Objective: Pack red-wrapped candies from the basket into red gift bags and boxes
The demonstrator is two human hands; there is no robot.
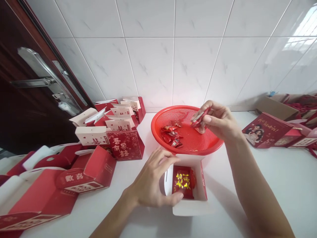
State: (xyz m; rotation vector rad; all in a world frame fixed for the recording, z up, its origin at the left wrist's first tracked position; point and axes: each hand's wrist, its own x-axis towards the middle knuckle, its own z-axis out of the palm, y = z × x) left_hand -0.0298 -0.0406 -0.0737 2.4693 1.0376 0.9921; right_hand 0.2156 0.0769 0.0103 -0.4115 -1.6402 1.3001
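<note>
My left hand point(152, 181) grips the left side of an open candy box point(203, 180), thumb near its front flap and fingers at the far left corner. Inside that box lies a red packet point(182, 185) with gold characters, and more red wrapping shows at its right. Above the right part of a red plastic basket point(154, 134), my right hand point(220, 120) pinches red wrapped candy point(200, 118); how many pieces is partly hidden by the fingers. Several small wrapped candies point(172, 134) lie in the basket's left half.
Red and cream gift boxes point(126, 143) stand in rows at the left, with open-topped red boxes point(47, 188) nearer me. More red boxes point(268, 130) and a brown carton point(274, 107) are at the right. A tiled wall point(151, 62) closes the back; a dark door point(15, 105) is at far left.
</note>
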